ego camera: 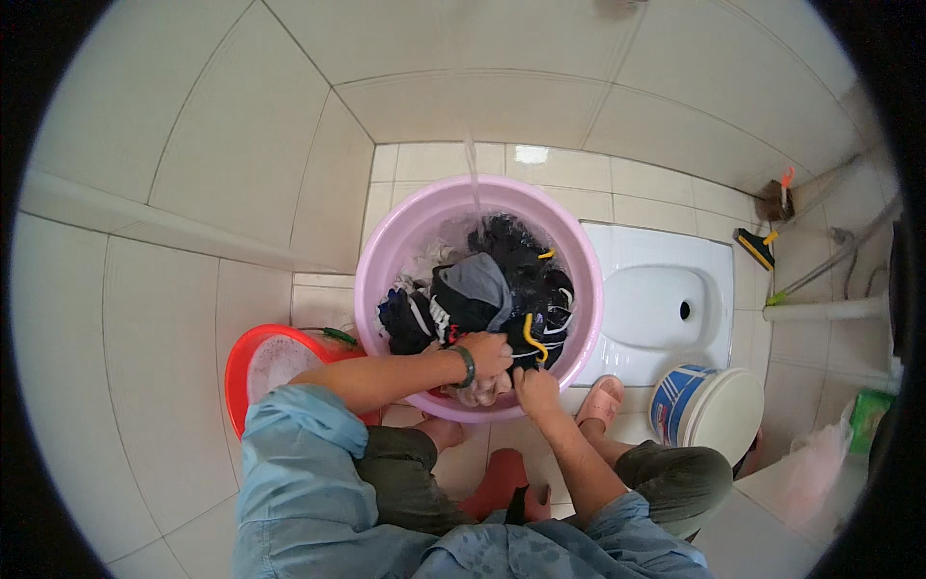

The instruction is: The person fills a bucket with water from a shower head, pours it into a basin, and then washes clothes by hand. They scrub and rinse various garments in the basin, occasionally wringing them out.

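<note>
A large pink plastic basin of wet clothes stands on the floor before me. My left hand, with a dark bangle on its wrist, grips black cloth near a white cord at the basin's front. Close by on the right, my right hand pinches the edge of the same black garment. A yellow drawstring lies on the cloth just above it. A grey-and-black garment is heaped in the middle. Beige cloth lies below my left hand, and a stream of water falls into the basin.
A red basin of sudsy water stands at left, partly behind my arm. To the right are a white squat toilet and a lidded bucket. A yellow-and-black floor brush is near the far right corner. Tiled walls enclose the space.
</note>
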{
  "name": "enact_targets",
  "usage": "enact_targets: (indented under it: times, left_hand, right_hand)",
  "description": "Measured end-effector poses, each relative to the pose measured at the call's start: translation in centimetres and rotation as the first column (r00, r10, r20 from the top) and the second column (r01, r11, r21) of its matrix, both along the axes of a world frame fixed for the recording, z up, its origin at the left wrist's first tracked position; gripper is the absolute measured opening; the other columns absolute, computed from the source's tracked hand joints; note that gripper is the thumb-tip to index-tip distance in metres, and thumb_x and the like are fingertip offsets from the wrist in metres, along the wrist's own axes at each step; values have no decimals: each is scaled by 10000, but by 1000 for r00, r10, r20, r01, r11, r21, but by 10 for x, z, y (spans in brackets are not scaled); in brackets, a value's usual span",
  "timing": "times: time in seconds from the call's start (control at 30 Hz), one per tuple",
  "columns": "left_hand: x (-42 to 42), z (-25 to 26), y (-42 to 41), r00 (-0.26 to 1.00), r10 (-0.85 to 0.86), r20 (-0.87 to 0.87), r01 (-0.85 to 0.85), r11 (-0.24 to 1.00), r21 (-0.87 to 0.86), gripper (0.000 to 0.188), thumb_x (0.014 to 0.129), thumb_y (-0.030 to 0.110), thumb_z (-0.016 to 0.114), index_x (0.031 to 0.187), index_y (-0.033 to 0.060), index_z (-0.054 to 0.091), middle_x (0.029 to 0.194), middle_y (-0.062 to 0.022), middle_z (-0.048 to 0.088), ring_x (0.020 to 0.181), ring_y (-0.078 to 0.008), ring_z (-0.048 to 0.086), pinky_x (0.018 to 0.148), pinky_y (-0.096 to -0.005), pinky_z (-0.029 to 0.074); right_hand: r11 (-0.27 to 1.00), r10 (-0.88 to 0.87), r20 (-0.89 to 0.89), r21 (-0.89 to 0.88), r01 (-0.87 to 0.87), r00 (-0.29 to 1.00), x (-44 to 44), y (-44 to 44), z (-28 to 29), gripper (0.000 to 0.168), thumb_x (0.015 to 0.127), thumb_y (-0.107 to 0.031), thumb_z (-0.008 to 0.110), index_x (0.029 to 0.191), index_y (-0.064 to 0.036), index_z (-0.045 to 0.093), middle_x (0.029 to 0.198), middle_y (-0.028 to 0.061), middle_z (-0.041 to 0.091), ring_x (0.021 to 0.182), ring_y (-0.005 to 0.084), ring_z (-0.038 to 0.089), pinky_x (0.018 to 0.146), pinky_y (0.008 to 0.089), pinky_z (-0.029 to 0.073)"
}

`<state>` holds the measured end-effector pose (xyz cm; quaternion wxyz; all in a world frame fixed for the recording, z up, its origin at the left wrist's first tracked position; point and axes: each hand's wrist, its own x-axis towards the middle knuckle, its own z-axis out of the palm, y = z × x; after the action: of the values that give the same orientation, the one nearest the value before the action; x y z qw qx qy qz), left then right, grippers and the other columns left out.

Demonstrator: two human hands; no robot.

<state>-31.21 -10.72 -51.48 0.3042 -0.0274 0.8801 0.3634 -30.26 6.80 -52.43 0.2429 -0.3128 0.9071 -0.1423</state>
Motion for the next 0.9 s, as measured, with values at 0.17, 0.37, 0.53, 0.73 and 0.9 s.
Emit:
enact_targets:
  times: [0.17, 0.37, 0.53, 0.73, 0.9]
  left_hand:
    - [-19, -37, 11, 990, -130, -48, 126, 989, -70, 327, 725, 309, 545, 814, -3, 581, 813, -217, 611, 773, -376, 598, 680, -441, 479]
    - [-42, -19, 19, 932, -363, 20, 361, 919, -160, 384, 723, 319, 579, 988, 42, 553, 919, -212, 594, 880, -387, 571, 764, -444, 468]
    - [-4, 61, -18, 913, -159, -377, 155, 987, -40, 496, 718, 334, 648, 1113, 99, 460, 1036, -155, 414, 899, -352, 542, 779, -401, 450]
    - [42, 35, -59, 983, -74, -170, -1, 914, -407, 750, 784, 422, 548, 1401, 218, 172, 1443, -208, 35, 1253, -512, 103, 923, -624, 238]
    - [28, 33, -45, 930, -342, 136, 367, 833, -415, 725, 856, 434, 433, 1417, 133, 86, 1454, -191, -9, 1281, -504, -34, 955, -649, 153]
  right_hand:
    - [979, 83, 72, 180, -94, 994, -17, -8, -45, 198, 793, -184, 500, 854, -41, 624, 872, 159, 614, 806, 314, 600, 681, 418, 495]
    - [996, -77, 242, 55, 65, 967, -38, 11, -110, 231, 760, -167, 595, 901, 16, 601, 824, 159, 621, 850, 298, 590, 725, 380, 462]
    - [809, -384, 456, -252, 530, 803, -38, 45, 9, 364, 803, -158, 575, 1108, 32, 513, 1034, 259, 551, 966, 415, 524, 837, 403, 425]
    - [871, -238, -307, -488, 62, 921, -39, -42, 127, 505, 708, -104, 632, 1168, -2, 452, 1189, 248, 431, 1093, 403, 424, 937, 434, 341]
    - [906, 123, -466, -309, -291, 876, -66, -167, 54, 548, 730, -196, 640, 1222, -58, 444, 1257, 226, 401, 1158, 387, 392, 974, 453, 303]
